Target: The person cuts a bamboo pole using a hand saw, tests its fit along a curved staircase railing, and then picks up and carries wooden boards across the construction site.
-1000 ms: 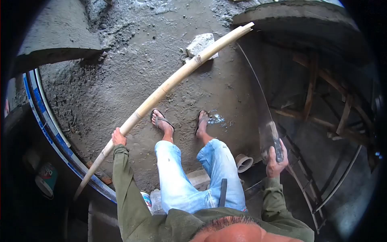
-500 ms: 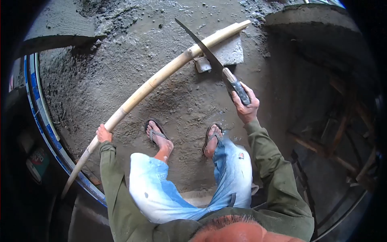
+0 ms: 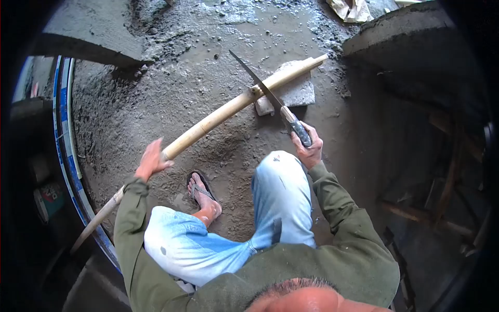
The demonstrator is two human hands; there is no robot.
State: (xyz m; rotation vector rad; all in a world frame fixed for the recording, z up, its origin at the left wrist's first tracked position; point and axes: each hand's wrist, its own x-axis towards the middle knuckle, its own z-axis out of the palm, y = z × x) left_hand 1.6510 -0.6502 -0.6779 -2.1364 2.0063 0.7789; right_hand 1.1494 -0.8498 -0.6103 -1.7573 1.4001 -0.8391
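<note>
My right hand (image 3: pixel 311 147) is wrapped round the dark handle of a handsaw (image 3: pixel 259 82). The saw's blade lies across a long bamboo pole (image 3: pixel 208 124), just right of a node. Under the pole's far end sits a pale concrete block (image 3: pixel 300 94) with a smaller chunk at its left. My left hand (image 3: pixel 151 160) is at the pole's nearer half, fingers stretched out and thumb apart, slightly blurred; whether it touches the pole is unclear. Behind the left sleeve the pole passes, then runs down to the lower left.
Rough, wet cement ground (image 3: pixel 223 171) lies beneath me. Concrete slabs stand at the upper left (image 3: pixel 93 34) and upper right (image 3: pixel 400 31). Blue-and-white pipes (image 3: pixel 65 119) run along the left. Timber pieces (image 3: pixel 416 213) lie in shadow at right. A crumpled paper bag (image 3: pixel 351 9) is at the top.
My left hand has loosened its grip and moved up along the pole. My right knee has risen toward the pole and hides the right foot. The saw stays across the bamboo.
</note>
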